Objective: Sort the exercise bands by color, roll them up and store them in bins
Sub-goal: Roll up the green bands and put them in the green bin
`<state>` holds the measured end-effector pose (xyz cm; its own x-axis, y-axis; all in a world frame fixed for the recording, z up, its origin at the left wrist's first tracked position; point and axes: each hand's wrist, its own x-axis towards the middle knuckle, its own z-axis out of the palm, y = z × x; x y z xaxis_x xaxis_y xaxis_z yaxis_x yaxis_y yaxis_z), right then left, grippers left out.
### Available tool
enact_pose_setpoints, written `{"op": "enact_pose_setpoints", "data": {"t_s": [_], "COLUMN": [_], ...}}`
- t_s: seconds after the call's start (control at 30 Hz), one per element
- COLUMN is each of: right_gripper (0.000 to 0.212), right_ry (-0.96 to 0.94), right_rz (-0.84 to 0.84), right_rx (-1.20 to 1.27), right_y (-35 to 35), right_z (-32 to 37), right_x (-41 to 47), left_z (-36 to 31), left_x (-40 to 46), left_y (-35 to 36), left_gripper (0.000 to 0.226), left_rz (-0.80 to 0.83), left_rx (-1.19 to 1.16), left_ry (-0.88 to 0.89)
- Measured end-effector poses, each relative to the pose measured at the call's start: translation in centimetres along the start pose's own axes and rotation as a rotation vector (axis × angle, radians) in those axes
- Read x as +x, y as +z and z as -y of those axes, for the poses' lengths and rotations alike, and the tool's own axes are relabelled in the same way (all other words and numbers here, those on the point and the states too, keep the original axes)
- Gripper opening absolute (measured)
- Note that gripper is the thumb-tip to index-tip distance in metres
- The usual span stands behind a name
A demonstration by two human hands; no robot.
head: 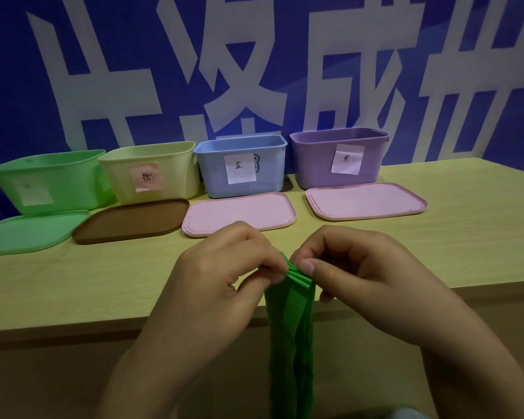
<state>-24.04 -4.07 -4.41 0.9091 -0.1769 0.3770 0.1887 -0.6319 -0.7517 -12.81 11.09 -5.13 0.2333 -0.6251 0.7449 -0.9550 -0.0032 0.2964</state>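
A green exercise band (291, 328) hangs down over the table's front edge, its top end folded into a few layers. My left hand (224, 273) pinches that folded end from the left, and my right hand (351, 273) pinches it from the right with thumb and fingers. Along the back stand a green bin (52, 179), a yellow bin (152, 173), a blue bin (239, 164) and a purple bin (339, 158), each with a paper label. I cannot see inside the bins.
Lids lie flat in front of the bins: a green lid (28, 231), a brown lid (130, 220), and two pink lids (239, 213) (366, 201). The wooden table (73, 282) ends at a front edge near my wrists. A blue banner covers the wall.
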Motion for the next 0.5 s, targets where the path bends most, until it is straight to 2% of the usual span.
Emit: {"op": "enact_pose_setpoints", "data": {"t_s": [0.1, 0.5], "right_gripper": [0.015, 0.012], "right_ry": [-0.013, -0.024], "right_rz": [0.022, 0.051], "right_rx": [-0.014, 0.052], "right_y": [-0.15, -0.31], "right_z": [0.04, -0.54], "right_x": [-0.02, 0.03], "left_z": [-0.03, 0.55], "left_x": [0.07, 0.03], "left_y": [0.0, -0.1], "left_gripper": [0.005, 0.012], "left_rz": [0.013, 0.056], "left_rx": [-0.002, 0.046], "left_ry": [0.001, -0.06]}}
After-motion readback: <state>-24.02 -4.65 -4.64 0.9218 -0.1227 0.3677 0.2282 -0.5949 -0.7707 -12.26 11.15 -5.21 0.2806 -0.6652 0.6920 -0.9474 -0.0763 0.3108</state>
